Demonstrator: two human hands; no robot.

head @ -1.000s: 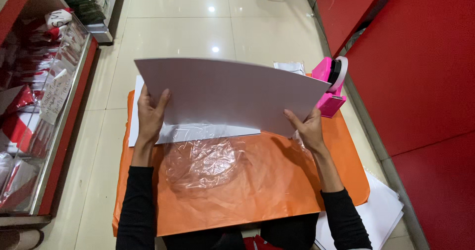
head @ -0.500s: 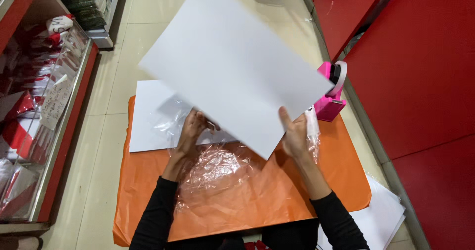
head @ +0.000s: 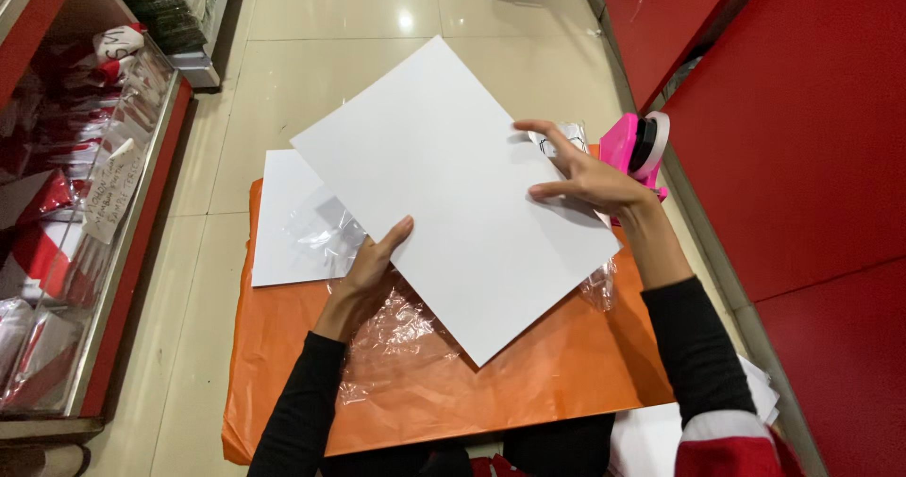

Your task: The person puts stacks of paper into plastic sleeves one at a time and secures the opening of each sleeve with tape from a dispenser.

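An orange sheet (head: 528, 383) covers the low work surface on a glossy tiled floor (head: 311, 52). On it lies crumpled clear plastic wrap (head: 396, 331), and a second white sheet (head: 283, 222) rests flat at the far left corner, half over the orange edge, with more clear plastic on top of it. A pink tape dispenser (head: 634, 151) stands at the far right corner, just beside a red wall panel (head: 802, 156). To the left runs a red-framed glass display case (head: 104, 213) holding packaged goods. A stack of white papers (head: 755, 401) shows at the lower right, partly hidden by the right sleeve.

The large white sheet (head: 453, 194) is plain, smooth and unmarked, turned diagonally so one corner points away and another toward the person. It is held above the orange sheet and hides much of the plastic wrap and part of the second sheet.

The left hand (head: 373, 260) supports the sheet's left edge, thumb on top and fingers hidden beneath, so it is clamped on the sheet. The right hand (head: 590, 180) rests on the sheet's right side with fingers spread apart, fingertips pressing the surface rather than closing round it.
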